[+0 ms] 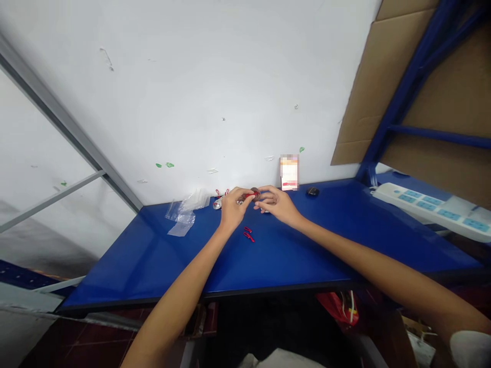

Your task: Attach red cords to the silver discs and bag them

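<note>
In front of me, above the table, my left hand [233,205] pinches a small red cord between thumb and fingers. The cord lies against a small round brownish disc [255,191], too small to identify exactly. My right hand [279,205] meets it from the other side, its curled fingers at the disc's edge. Nearer to me on the table lie several short red cord loops [249,235]. Partly hidden behind my left hand are shiny silvery round pieces [217,204] with red loops. Something pale under my right hand is mostly covered.
Crumpled clear plastic bags [186,210] lie left of my hands on the blue table [291,255]. A phone [289,173] with a lit screen leans on the wall. Right of it sits a small black object [312,191]. A white power strip [433,209] is at the right edge.
</note>
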### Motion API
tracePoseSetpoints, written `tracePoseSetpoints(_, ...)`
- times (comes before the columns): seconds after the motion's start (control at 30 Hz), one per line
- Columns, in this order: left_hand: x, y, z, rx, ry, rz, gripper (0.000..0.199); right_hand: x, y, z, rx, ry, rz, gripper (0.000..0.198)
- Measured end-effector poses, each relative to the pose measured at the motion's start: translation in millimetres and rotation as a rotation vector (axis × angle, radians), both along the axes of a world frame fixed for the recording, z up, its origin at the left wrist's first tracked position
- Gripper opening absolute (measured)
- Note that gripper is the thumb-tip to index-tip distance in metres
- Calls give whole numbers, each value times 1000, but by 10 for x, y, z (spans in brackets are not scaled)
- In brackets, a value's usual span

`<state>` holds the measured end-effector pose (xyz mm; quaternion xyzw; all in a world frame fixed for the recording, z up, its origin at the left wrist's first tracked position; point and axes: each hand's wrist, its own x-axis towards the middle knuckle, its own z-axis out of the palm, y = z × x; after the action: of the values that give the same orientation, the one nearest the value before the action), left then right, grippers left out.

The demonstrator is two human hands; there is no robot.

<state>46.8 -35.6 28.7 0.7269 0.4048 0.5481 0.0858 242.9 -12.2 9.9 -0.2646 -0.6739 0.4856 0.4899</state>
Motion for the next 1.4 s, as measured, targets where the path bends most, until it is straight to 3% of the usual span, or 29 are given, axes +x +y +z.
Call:
tracePoseSetpoints(0.5,-21,21,-20,-177,-52,-100,16,76,-59,72,326,-263,-207,42)
tracePoseSetpoints(0.83,40,82,-121,-383,-282,-122,20,91,19,15,351,-252,-169,37)
tracePoseSetpoints(1.0,-13,115,-187,-579,-452,-307,34,112,27,43,382,-245,-143,40)
tracePoseSetpoints(1.13,-93,118,-153,-711,-511,-408,34,163,58,125,429,-264,-75,30)
tracePoseSetpoints(1.4,-21,83,-181,-732,-532,-385,33,252,151,114,510,-326,-93,22)
